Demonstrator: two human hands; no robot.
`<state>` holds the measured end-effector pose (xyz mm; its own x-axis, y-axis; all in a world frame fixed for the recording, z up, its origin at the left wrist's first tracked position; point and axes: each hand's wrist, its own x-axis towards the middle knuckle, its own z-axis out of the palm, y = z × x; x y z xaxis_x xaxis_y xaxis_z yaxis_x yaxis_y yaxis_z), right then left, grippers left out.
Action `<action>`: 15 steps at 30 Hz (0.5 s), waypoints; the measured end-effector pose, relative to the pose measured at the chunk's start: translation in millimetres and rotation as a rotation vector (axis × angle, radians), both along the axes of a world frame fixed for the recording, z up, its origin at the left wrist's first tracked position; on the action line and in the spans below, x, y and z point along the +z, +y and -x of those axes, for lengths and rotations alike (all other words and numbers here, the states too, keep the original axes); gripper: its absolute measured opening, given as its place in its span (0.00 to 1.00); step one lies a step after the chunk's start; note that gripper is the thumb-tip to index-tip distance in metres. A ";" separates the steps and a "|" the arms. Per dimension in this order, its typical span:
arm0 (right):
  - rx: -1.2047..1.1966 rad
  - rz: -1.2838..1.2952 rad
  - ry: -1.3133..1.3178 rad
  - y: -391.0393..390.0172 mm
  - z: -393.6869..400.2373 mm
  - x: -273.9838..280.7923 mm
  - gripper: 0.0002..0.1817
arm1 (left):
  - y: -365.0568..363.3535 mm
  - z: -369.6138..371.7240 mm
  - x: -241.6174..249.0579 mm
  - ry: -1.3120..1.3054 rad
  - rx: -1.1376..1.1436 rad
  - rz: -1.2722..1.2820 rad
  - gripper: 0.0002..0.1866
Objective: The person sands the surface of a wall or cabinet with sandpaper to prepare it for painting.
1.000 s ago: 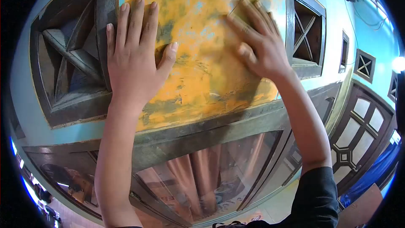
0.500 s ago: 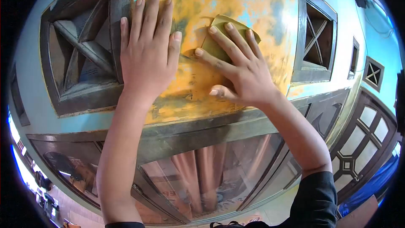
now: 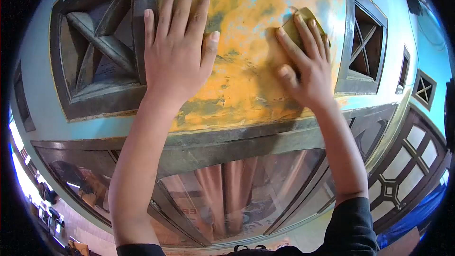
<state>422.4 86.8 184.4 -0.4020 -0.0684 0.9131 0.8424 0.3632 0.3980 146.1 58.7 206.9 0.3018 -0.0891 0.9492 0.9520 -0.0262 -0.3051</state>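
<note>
My left hand (image 3: 175, 50) lies flat on the wall, fingers stretched upward and thumb out to the side, at the left edge of an orange patch. Farther right, my right hand (image 3: 307, 66) presses a piece of olive-brown sandpaper (image 3: 295, 31) against the same wall panel (image 3: 241, 76). The fingers cover much of the sheet; its upper edge and left corner show past them. Worn blotches of orange, light blue and dark grey mark the panel's surface.
A dark wooden vent frame (image 3: 102, 42) with crossed bars is beside my left hand; another vent frame (image 3: 362, 42) is right of the panel. Below runs a dark wooden beam (image 3: 237, 147) above glass panes with a curtain (image 3: 227, 194) behind. A panelled door (image 3: 403, 161) stands at far right.
My right hand has slid to the right and slightly up with the sandpaper, towards the panel's right side. The left hand stays flat, while the whole view has shifted a little.
</note>
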 end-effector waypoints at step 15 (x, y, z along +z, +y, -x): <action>-0.048 0.144 -0.244 -21.7 14.2 -24.3 0.35 | -0.5 0.4 -0.4 0.011 -0.029 0.020 0.33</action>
